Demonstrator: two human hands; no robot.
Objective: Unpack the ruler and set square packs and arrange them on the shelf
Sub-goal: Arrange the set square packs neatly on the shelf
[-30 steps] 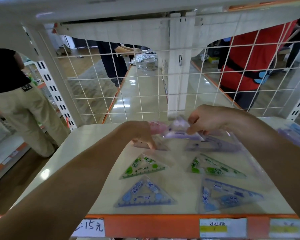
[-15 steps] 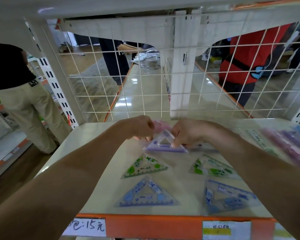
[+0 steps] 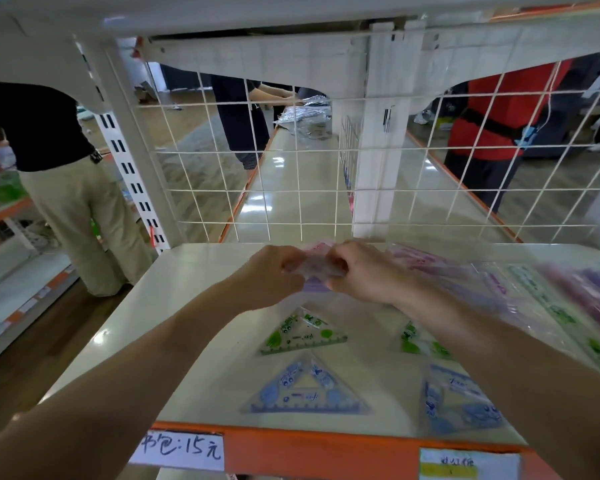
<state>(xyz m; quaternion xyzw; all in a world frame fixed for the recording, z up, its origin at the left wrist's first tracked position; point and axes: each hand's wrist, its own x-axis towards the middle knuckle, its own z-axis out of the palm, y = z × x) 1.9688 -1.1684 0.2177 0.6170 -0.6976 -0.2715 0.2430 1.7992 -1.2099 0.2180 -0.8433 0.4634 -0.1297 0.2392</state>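
Over the back middle of the cream shelf (image 3: 187, 306), my left hand (image 3: 274, 275) and my right hand (image 3: 357, 271) meet and both pinch a clear pack of pink and purple set squares (image 3: 317, 268). A green set square (image 3: 302, 332) and a blue set square (image 3: 307, 389) lie flat in front of my hands. A second green one (image 3: 420, 342) and a second blue one (image 3: 459, 403) lie to the right, partly under my right forearm. A blurred clear pack of rulers (image 3: 551, 299) stretches across the shelf's right side.
A white wire grid (image 3: 284, 174) closes the shelf's back, with a white post (image 3: 378, 150) behind it. The orange front edge (image 3: 326, 448) carries price labels. People stand beyond: one at the left (image 3: 66, 174), one in red at the right (image 3: 499, 109), one far back (image 3: 239, 123).
My hands have drawn close together over the back of the shelf, now both pinching the pink and purple pack. The camera has shifted, bringing the ruler pack at the right into view.
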